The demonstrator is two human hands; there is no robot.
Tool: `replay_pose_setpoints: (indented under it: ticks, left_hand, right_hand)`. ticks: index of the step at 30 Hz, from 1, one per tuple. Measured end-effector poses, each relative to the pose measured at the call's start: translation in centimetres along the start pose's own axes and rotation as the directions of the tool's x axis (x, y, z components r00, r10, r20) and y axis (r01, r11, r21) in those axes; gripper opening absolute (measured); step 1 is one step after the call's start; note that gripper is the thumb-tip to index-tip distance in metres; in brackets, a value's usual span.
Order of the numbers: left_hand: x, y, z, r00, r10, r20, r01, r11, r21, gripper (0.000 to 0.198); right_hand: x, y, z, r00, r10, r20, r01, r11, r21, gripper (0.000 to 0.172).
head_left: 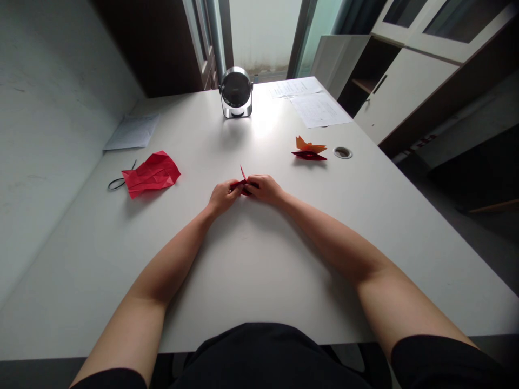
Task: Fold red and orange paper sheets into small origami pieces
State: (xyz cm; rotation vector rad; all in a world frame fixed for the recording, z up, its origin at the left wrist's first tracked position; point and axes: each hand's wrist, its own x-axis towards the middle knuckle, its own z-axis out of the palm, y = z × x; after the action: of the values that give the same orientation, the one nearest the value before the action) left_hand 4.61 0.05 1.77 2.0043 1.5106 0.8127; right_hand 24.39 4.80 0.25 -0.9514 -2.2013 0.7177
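Observation:
Both my hands meet at the middle of the white table [259, 259], pinching a small folded red paper piece [244, 181]. My left hand [222, 195] grips its left side with curled fingers. My right hand [265, 188] holds its right side, fingers closed over it. A pointed tip of the paper sticks up between the hands; the remainder is hidden under the fingers.
A crumpled red paper sheet [151, 173] lies to the left beside a black hair tie [117, 182]. An orange folded piece [308, 145] and a dark red one [310, 155] sit at right near a cable hole [343, 153]. A small fan [236, 92] and printed sheets [317, 105] [132, 132] lie at the back.

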Motion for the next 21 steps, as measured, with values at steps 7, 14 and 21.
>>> replay_pose_setpoints:
  ticks: [7, 14, 21]
  left_hand:
    - [0.01, -0.22, 0.09, 1.000, 0.006, -0.007, -0.006, 1.000, -0.002, 0.035]
    - [0.04, 0.02, -0.02, 1.000, -0.007, 0.000, 0.007, 1.000, -0.007, 0.036]
    - [0.01, -0.09, -0.01, 1.000, 0.001, -0.012, -0.001, 1.000, 0.001, 0.034]
  right_hand:
    - [-0.06, 0.01, 0.04, 1.000, 0.006, 0.002, -0.006, 1.000, -0.004, 0.023]
    - [-0.02, -0.15, -0.12, 1.000, 0.001, 0.004, -0.001, 1.000, -0.017, 0.024]
    - [0.00, 0.09, 0.03, 1.000, 0.009, 0.004, -0.009, 1.000, -0.016, 0.024]
